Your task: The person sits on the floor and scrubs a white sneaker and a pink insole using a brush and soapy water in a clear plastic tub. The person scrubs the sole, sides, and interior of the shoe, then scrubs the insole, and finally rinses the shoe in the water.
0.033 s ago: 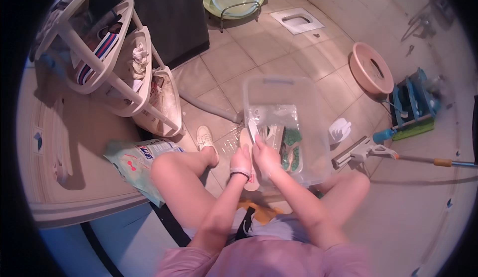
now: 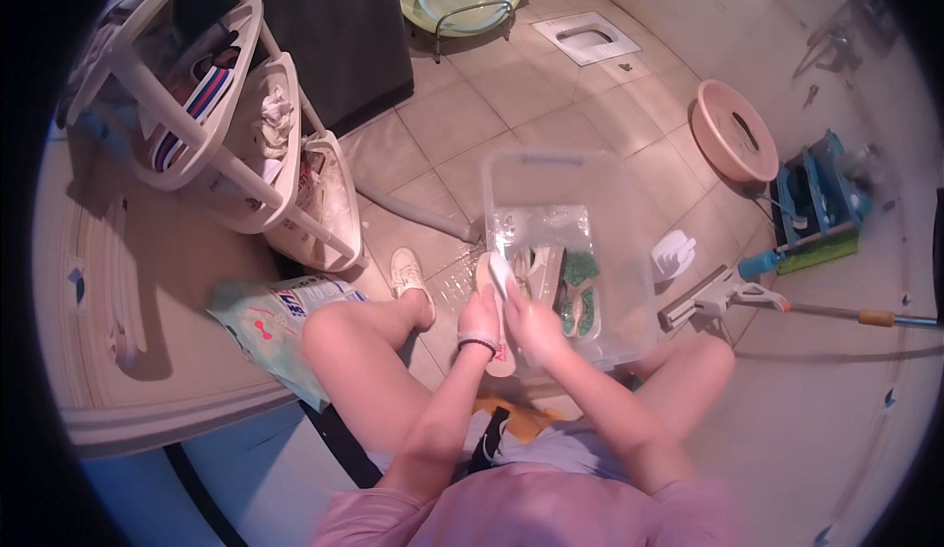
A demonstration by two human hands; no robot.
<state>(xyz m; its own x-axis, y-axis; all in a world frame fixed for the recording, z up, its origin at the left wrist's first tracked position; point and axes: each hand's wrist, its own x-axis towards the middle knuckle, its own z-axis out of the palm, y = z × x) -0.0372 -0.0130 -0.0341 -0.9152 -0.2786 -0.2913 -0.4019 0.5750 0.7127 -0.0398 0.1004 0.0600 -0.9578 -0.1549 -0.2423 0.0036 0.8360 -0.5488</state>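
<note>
In my left hand (image 2: 479, 318) is a beige shoe insole (image 2: 501, 362) with red print near its lower end. My right hand (image 2: 534, 326) is closed on a narrow white object (image 2: 502, 274) pressed along the insole's right side; blur hides its exact kind, though it may be a brush. Both hands are close together over the left edge of a clear plastic bin (image 2: 629, 242). Inside the bin lie green and pale pieces (image 2: 580, 270), shoe-like in shape, partly hidden by the right hand.
Left stands a tiered shelf (image 2: 324, 232) with cloths, beside a plastic bag (image 2: 261, 326). A grey hose (image 2: 413, 215) runs to the bin. Right are a white ribbed item (image 2: 674, 255), a mop head (image 2: 723, 296), a pink basin (image 2: 723, 149) and a blue rack (image 2: 816, 188). A squat toilet (image 2: 588, 38) lies beyond.
My right hand and the white object have slid slightly toward me along the insole. The left hand stays almost in place, still holding the insole.
</note>
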